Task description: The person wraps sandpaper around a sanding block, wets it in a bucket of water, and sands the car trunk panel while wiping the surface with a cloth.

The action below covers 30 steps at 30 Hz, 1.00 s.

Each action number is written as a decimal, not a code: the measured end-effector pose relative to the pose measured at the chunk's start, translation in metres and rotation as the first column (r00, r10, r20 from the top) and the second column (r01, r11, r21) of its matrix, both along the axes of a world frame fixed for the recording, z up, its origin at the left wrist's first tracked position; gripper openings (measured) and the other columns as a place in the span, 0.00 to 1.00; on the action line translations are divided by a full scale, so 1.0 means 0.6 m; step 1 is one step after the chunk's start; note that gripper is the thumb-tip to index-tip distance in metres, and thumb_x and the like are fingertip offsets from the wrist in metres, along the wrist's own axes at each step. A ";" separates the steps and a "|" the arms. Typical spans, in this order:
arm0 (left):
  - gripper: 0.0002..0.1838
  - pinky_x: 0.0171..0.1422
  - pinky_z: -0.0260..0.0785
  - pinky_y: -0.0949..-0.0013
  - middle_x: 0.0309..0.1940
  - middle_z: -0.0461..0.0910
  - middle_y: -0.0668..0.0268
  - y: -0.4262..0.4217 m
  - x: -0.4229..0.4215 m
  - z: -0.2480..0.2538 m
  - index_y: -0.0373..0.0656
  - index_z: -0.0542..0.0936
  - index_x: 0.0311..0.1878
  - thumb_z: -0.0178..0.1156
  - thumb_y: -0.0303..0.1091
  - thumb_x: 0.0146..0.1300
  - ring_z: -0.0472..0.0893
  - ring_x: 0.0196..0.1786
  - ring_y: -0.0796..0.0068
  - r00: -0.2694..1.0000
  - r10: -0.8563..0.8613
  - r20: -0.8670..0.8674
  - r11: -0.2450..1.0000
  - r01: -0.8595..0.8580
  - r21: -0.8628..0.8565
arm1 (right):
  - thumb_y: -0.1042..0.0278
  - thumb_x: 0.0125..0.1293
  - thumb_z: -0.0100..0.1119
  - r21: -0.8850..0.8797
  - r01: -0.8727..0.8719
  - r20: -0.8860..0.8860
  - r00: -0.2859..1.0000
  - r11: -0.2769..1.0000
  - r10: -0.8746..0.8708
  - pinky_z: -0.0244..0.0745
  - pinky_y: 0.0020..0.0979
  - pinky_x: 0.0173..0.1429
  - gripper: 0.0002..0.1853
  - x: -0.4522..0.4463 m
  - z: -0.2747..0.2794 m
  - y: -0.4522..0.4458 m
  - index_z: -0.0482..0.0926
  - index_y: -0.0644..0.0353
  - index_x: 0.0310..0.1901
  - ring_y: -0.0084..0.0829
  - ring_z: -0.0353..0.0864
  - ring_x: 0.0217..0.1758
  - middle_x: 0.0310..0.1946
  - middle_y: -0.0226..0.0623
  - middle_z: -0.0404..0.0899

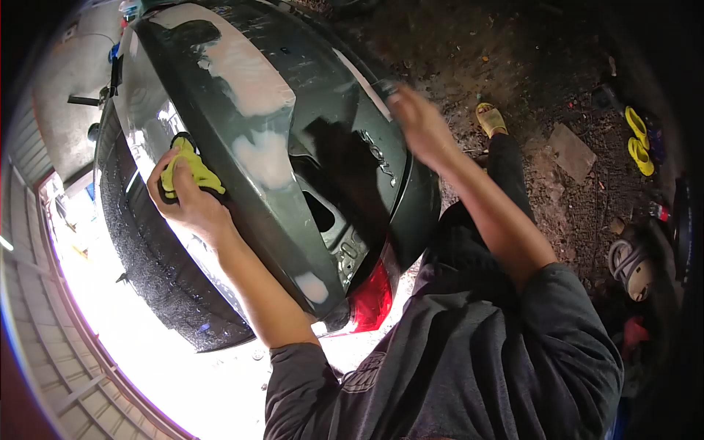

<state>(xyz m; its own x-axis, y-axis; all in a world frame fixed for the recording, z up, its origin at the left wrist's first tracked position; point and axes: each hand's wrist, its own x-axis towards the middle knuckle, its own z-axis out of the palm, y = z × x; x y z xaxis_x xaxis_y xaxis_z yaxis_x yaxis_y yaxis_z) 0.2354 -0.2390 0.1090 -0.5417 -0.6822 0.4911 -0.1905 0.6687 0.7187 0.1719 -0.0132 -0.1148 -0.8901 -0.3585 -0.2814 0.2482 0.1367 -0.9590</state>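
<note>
A dark green car trunk lid (213,103) stands raised in front of me, with pale sanded or filled patches (246,77) on its paint. My left hand (192,202) is closed around a yellow-green cloth (192,170) with a dark edge, pressed against the lid's upper surface. On the lid's outer face, my right hand (424,123) is at the far edge beside a long pale strip (363,82). Motion smears its fingers, and a greyish blur at their tips cannot be made out. Raised lettering (378,158) sits on the panel below that hand.
A red tail light (372,297) is close to my body. The rear window (139,227) lies left of the lid. On the rough ground are a flat slab (572,152), yellow clogs (639,139) and a beige sandal (629,270). My foot in a yellow shoe (489,119) is at right.
</note>
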 end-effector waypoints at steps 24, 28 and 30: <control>0.07 0.58 0.76 0.69 0.46 0.85 0.59 -0.004 -0.004 -0.002 0.35 0.81 0.46 0.62 0.23 0.66 0.83 0.48 0.70 0.985 -0.018 0.170 0.996 0.032 -0.083 | 0.69 0.60 0.70 -0.214 -0.277 -0.627 0.774 0.937 0.086 0.78 0.47 0.60 0.26 0.056 0.087 -0.147 0.79 0.50 0.62 0.52 0.78 0.61 0.65 0.45 0.75; 0.07 0.59 0.75 0.68 0.46 0.85 0.59 -0.004 -0.004 0.001 0.35 0.81 0.46 0.61 0.23 0.66 0.83 0.49 0.69 0.981 0.003 0.192 0.997 0.012 -0.074 | 0.66 0.64 0.68 -0.230 -0.216 -0.579 0.814 0.949 0.045 0.78 0.47 0.61 0.23 0.070 0.099 -0.144 0.80 0.49 0.61 0.53 0.78 0.60 0.64 0.42 0.77; 0.07 0.58 0.75 0.68 0.46 0.85 0.59 0.003 -0.006 0.002 0.35 0.81 0.46 0.61 0.23 0.66 0.83 0.48 0.69 0.981 0.024 0.195 0.997 -0.009 -0.074 | 0.65 0.64 0.67 -0.224 -0.263 -0.585 0.807 0.938 0.087 0.78 0.47 0.61 0.22 0.104 0.110 -0.113 0.80 0.49 0.61 0.53 0.78 0.59 0.64 0.42 0.77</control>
